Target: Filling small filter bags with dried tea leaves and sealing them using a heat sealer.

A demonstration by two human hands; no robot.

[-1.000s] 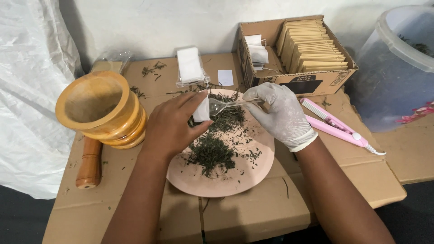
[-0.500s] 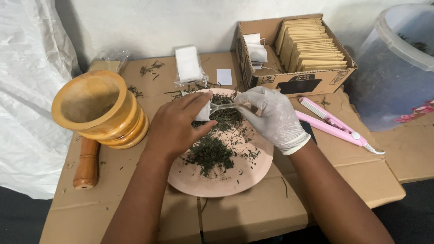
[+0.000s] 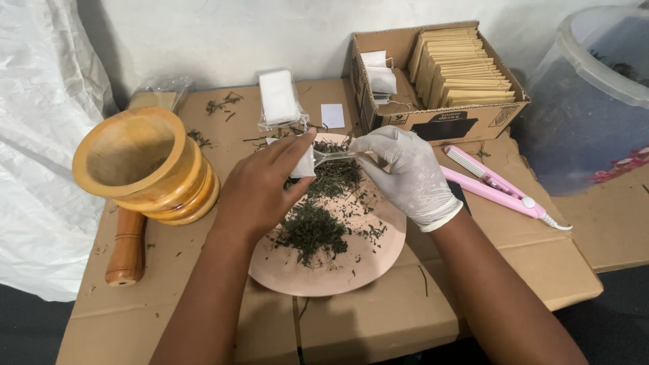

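My bare left hand (image 3: 260, 189) pinches a small white filter bag (image 3: 304, 162) over the far side of a pink plate (image 3: 338, 277). My right hand (image 3: 405, 172), in a white glove, holds a metal spoon (image 3: 332, 155) whose bowl meets the mouth of the bag. Dried green herb (image 3: 314, 230) lies in piles on the plate, partly under both hands.
A wooden mortar (image 3: 145, 165) and pestle (image 3: 127, 250) stand at the left. A stack of empty white bags (image 3: 278, 100) lies behind the plate. A cardboard box (image 3: 439, 122) holds tan envelopes. A pink sealing tool (image 3: 497, 186) lies at the right, beside a clear plastic tub (image 3: 595, 101).
Both hands stay over the plate's far side; the spoon has drawn in against the bag's mouth. The view has shifted slightly.
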